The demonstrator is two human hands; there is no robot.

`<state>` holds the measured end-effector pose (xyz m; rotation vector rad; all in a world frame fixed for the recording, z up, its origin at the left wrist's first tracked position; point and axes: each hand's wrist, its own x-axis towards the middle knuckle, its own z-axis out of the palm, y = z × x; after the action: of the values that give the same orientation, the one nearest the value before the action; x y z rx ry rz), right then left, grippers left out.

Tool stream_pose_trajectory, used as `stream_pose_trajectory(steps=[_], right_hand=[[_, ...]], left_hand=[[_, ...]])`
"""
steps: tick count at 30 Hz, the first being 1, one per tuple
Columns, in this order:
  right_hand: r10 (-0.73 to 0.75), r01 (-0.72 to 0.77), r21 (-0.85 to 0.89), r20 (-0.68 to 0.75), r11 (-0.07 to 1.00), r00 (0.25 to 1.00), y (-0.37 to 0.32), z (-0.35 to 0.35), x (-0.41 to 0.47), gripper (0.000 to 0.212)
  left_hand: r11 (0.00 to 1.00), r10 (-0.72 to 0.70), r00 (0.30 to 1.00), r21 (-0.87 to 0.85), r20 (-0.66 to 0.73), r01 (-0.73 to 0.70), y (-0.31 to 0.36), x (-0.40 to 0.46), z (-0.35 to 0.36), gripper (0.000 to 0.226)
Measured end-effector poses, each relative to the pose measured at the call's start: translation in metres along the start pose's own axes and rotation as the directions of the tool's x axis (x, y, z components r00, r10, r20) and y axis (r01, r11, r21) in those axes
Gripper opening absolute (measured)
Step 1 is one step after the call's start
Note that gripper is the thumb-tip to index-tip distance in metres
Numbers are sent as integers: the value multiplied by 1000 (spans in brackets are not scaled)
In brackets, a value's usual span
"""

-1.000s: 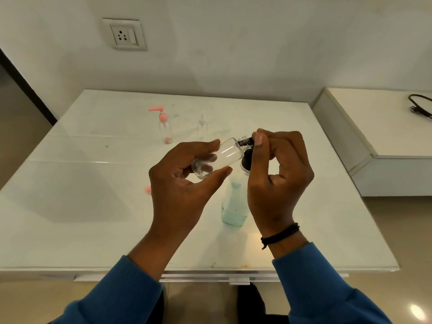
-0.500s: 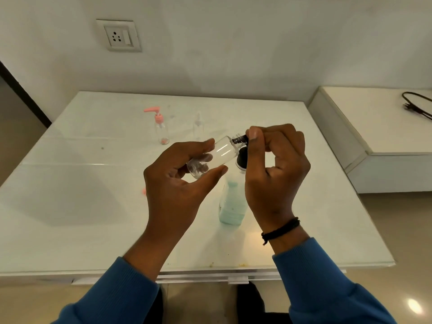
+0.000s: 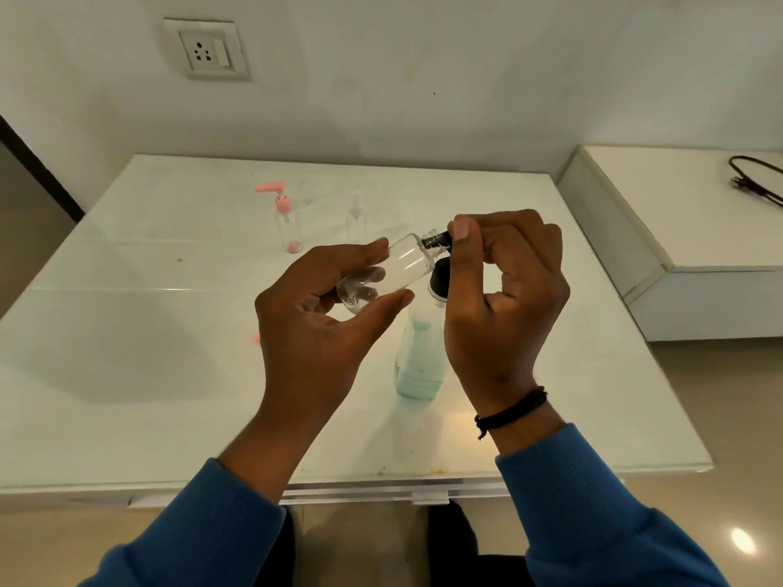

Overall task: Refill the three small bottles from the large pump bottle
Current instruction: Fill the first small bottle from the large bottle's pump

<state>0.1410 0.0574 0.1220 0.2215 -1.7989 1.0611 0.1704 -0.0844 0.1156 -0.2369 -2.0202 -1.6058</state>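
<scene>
The left hand (image 3: 313,328) is gripping a clear bottle (image 3: 394,269); the right hand (image 3: 504,290) is pinching its cap (image 3: 440,239) at one o'clock. Threads are now showing, so filling is nearing.

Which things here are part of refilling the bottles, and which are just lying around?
Part of the job:
small clear bottle held in the left hand
its black cap, pinched by the right hand
large bottle of blue-green liquid
pink-pump bottle
clear spray bottle

Lying about:
black cable
wall socket
</scene>
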Motion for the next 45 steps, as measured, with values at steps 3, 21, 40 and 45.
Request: stream_pose_trajectory(steps=[3,21,40,45], right_hand=[[30,-30,32,-3,999,1000,1,2,-6,21],[-9,10,9,-33,1000,999,0,1,-2,21],[1,-1,49,-15,999,1000,3,4,-5,20],[20,-18,63,-34,998,999,2,3,-8,22]], left_hand=[[1000,6,1000,11,1,-6,-1,-1,-1,43],[1000,22,1000,9,-3,-22,1,0,0,43],[1000,7,1000,16,-5,-7,-2,1,-1,44],[1000,19,1000,20,0,-19,0,1,0,43]])
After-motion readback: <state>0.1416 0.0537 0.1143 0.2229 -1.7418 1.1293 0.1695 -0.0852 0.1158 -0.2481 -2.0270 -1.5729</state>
